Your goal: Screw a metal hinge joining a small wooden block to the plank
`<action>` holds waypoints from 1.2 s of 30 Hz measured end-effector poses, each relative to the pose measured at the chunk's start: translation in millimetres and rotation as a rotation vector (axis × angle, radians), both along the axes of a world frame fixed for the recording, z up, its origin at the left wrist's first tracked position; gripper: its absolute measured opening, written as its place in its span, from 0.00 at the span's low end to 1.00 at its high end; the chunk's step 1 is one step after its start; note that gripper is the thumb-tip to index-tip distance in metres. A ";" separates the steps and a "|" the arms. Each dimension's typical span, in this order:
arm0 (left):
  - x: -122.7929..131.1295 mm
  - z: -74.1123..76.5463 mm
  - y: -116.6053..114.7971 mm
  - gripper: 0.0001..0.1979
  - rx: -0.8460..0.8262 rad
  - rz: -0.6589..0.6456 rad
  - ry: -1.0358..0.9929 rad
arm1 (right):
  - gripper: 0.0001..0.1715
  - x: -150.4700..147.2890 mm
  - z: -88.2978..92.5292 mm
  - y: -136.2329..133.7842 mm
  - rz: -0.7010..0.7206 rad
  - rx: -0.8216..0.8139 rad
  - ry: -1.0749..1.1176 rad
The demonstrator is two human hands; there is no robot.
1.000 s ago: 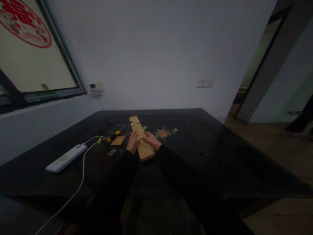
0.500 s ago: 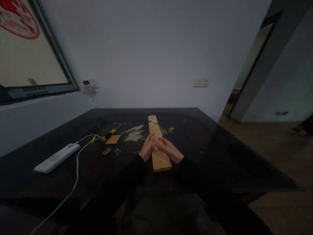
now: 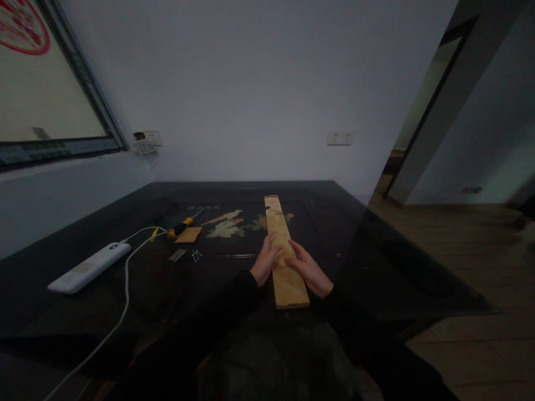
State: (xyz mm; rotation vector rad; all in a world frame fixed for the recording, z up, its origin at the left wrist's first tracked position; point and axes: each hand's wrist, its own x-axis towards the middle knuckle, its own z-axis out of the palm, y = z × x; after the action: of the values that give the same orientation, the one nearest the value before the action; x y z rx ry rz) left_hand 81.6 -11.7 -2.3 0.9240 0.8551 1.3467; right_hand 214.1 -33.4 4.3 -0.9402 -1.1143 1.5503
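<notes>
A long, narrow wooden board [image 3: 290, 284] points away from me over the dark table, with darker marks near its far end. My left hand [image 3: 266, 260] grips its left edge, thumb on the upper face. On the opposite edge, my right hand [image 3: 310, 268] holds it with the thumb laid on top; the fingers beneath are hidden. To the left lie a yellow-and-black screwdriver [image 3: 180, 228], a small wooden piece [image 3: 189, 235], a flat metal plate [image 3: 178, 255] with holes, and several screws [image 3: 196, 255].
A white power strip [image 3: 90, 268] with a white cable [image 3: 127, 289] lies on the left of the dark glossy table [image 3: 351, 239]. The cable runs off the near edge. Wall sockets [image 3: 340, 138] sit on the wall behind. A bird-and-flower picture [image 3: 228, 225] decorates the tabletop.
Both hands have shifted the board to the right and nearer to me. The view has turned slightly; the things on the left appear unmoved.
</notes>
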 end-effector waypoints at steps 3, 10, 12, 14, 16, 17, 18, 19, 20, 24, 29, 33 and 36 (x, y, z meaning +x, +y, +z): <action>0.2 -5.6 1.4 0.32 0.007 -0.002 0.006 | 0.44 1.1 -2.7 -0.1 -0.009 0.008 0.000; 0.0 -13.7 2.7 0.33 0.016 -0.013 0.033 | 0.42 1.9 -9.4 -2.7 -0.018 0.014 -0.014; 0.1 -12.3 0.9 0.33 0.018 -0.013 0.034 | 0.42 2.4 -9.2 -3.3 -0.013 0.015 -0.022; 0.5 -10.5 -1.1 0.32 0.016 -0.011 0.029 | 0.41 3.2 -8.4 -3.1 -0.004 0.015 -0.021; 1.0 -9.1 -2.6 0.32 0.013 -0.008 0.019 | 0.42 4.2 -8.0 -1.9 0.003 0.016 -0.018; 1.2 -8.6 -3.0 0.32 0.011 -0.005 0.015 | 0.42 4.7 -8.1 -1.1 0.003 0.019 -0.017; 1.3 -8.2 -3.2 0.32 0.007 -0.001 0.013 | 0.41 5.0 -8.3 -0.4 0.000 0.022 -0.018; 1.4 -7.8 -3.3 0.31 0.005 0.002 0.014 | 0.41 5.2 -8.5 0.2 -0.005 0.027 -0.020; 1.3 -7.6 -3.1 0.31 0.002 0.004 0.015 | 0.40 5.2 -8.7 0.6 -0.010 0.032 -0.022; 0.3 -5.9 -2.8 0.32 -0.006 -0.001 0.027 | 0.40 4.0 -8.2 -0.8 -0.017 0.037 -0.026; -0.4 -2.1 -5.6 0.32 -0.003 -0.014 0.037 | 0.40 2.7 -6.1 -4.6 -0.016 0.019 -0.019; -1.0 -2.2 -7.0 0.32 -0.001 -0.017 0.036 | 0.39 3.5 -3.9 -6.5 0.008 0.014 -0.038; -1.1 -4.9 -5.6 0.32 0.018 -0.026 0.033 | 0.40 4.0 -1.1 -7.8 0.033 0.020 -0.052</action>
State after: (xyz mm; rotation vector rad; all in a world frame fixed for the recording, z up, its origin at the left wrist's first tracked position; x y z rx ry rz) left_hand 80.5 -17.4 -7.2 0.9702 0.8545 1.3213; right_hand 218.1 -41.1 3.2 -0.9582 -1.1851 1.5465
